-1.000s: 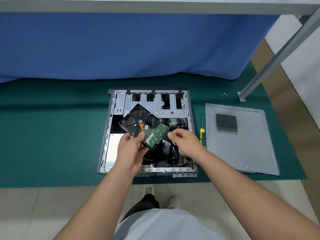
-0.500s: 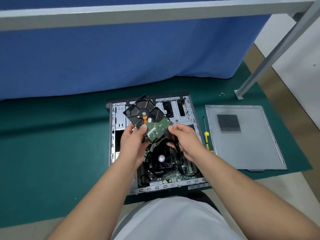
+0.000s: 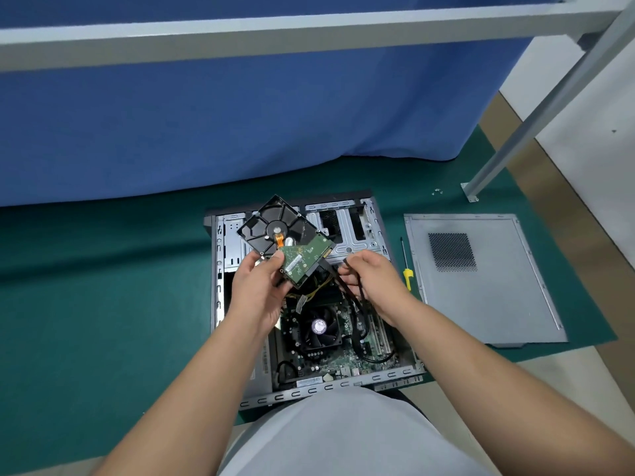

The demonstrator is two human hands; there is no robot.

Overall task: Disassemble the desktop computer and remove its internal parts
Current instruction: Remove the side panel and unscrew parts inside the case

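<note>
An open grey computer case lies flat on a green mat, with its motherboard and a black CPU fan exposed. Above the case I hold a hard drive, underside up, showing its black shell and green circuit board. My left hand grips the drive by its near corner. My right hand pinches black cables that run from the drive's connector edge down into the case. Yellow wires show under the drive.
The removed side panel lies on the mat right of the case. A yellow-handled screwdriver lies between them. Small screws sit near a grey metal frame leg. A blue cloth hangs behind.
My view has tilted so the case sits lower and nearer. The drive stays held above the case, and my right hand has drawn back slightly to the right along the cables.
</note>
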